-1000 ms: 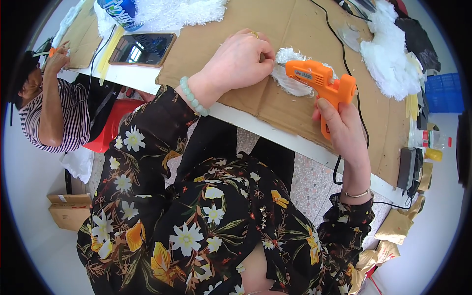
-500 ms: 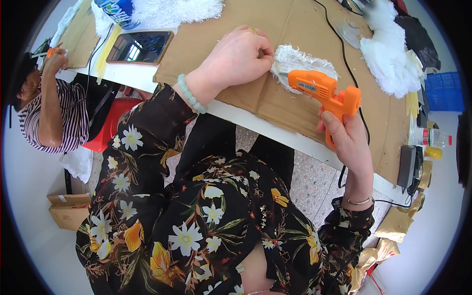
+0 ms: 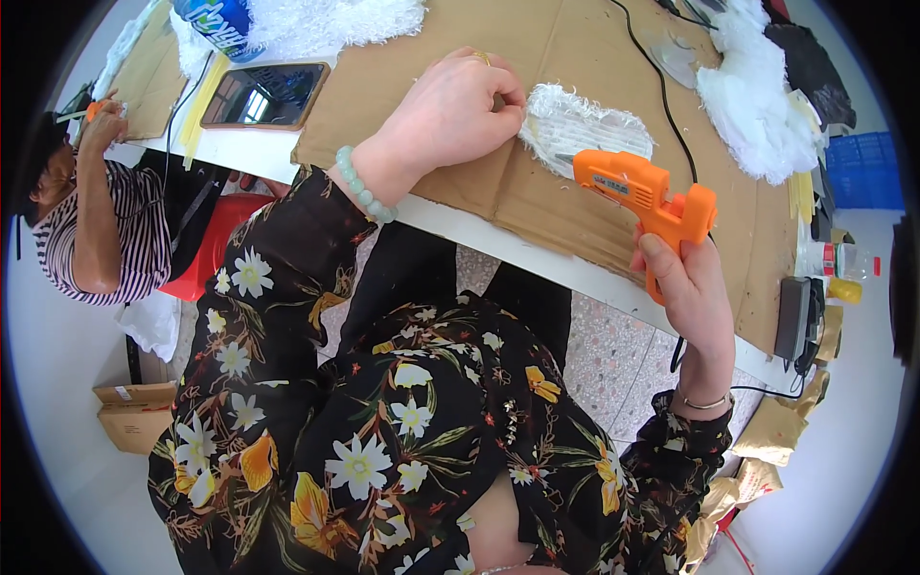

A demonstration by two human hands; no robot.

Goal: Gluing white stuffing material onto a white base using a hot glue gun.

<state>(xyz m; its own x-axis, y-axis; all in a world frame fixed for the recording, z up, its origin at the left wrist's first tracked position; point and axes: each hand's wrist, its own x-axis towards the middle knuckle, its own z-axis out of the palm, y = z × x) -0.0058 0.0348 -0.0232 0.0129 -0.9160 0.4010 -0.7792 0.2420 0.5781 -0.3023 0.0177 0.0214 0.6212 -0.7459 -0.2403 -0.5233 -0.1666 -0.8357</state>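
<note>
My right hand [image 3: 685, 278] is wrapped round the grip of an orange hot glue gun [image 3: 628, 179]. Its nozzle points left, over the lower edge of an oval piece of white shaggy fabric [image 3: 589, 129] lying on the cardboard. Thumb and fingers of my left hand [image 3: 460, 110] are pinched together at the left end of that fabric. What sits between those fingertips is hidden.
Brown cardboard [image 3: 556, 216] covers the table. A phone [image 3: 264, 96], a blue can [image 3: 218, 27] and white fluff [image 3: 331, 19] lie at left. A black cable [image 3: 661, 72] crosses the right side near more fluff [image 3: 757, 115]. Another person [image 3: 101, 211] sits at far left.
The glue gun has drawn back to the right and slightly down, its nozzle leaving the spot beside my left fingertips. My left hand keeps its pinch at the fabric's end.
</note>
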